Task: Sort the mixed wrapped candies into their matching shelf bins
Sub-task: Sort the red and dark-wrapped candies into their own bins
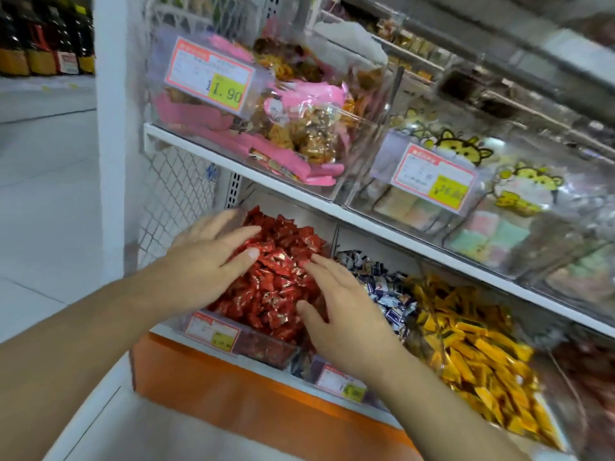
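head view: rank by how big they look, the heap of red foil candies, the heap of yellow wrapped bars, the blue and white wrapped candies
1-2. Red foil candy heap and yellow wrapped bar heap: look alike; hands hide part of the red.
3. Blue and white wrapped candies: smallest, partly hidden.

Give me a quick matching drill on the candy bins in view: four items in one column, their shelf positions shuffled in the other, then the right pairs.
Column one:
1. red candies
2. blue-and-white candies
3. yellow candies
4. pink-wrapped packs

Column two:
A. lower shelf, middle bin
B. upper shelf, left bin
C. lower shelf, left bin, under both hands
D. lower shelf, right of the blue-and-white bin

Pairs: 1-C, 2-A, 3-D, 4-B. The left hand and right hand lie with fingers spread over the red pile.
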